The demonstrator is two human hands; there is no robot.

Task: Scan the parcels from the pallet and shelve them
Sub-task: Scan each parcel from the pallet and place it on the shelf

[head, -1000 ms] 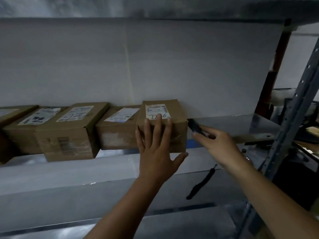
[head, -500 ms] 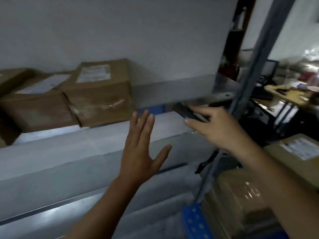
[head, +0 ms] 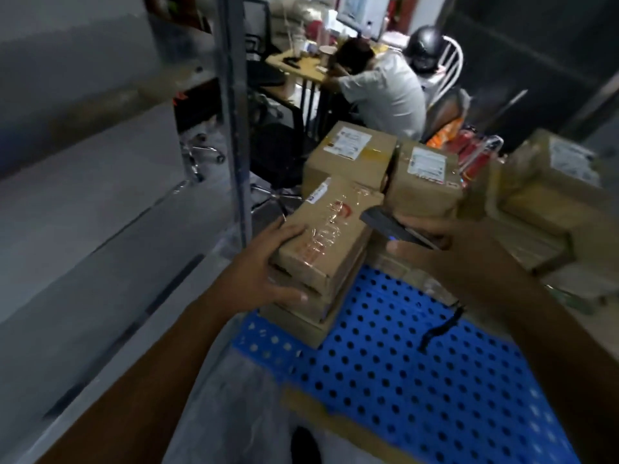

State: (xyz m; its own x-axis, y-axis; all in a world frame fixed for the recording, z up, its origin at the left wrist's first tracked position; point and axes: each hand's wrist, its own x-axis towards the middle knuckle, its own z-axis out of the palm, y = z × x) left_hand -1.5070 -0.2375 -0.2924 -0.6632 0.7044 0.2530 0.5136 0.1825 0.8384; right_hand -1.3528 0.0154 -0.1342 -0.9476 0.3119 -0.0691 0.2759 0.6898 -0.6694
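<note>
Shelf rack (head: 100, 195) stands at left, its post (head: 234, 128) close beside the pallet.

Left hand (head: 264, 266) grips the near end of the top parcel (head: 328, 236), thumb over the upper face and fingers curled along the side. The parcel lies on a short stack at the left edge of the blue pallet (head: 418, 363), nearest the rack. The grip suits lifting one box clear of the stack.

Right hand (head: 469, 249) holds the scanner (head: 395, 226), fingers closed round it. Its nose is just beside the parcel's right edge, judged ready to read a label. More parcels (head: 425, 175) sit behind.

Against the frame half a second earlier: the view has swung from shelf to pallet. The left hand, then spread and empty, now has a parcel. The scanner remains in the right hand.
</note>
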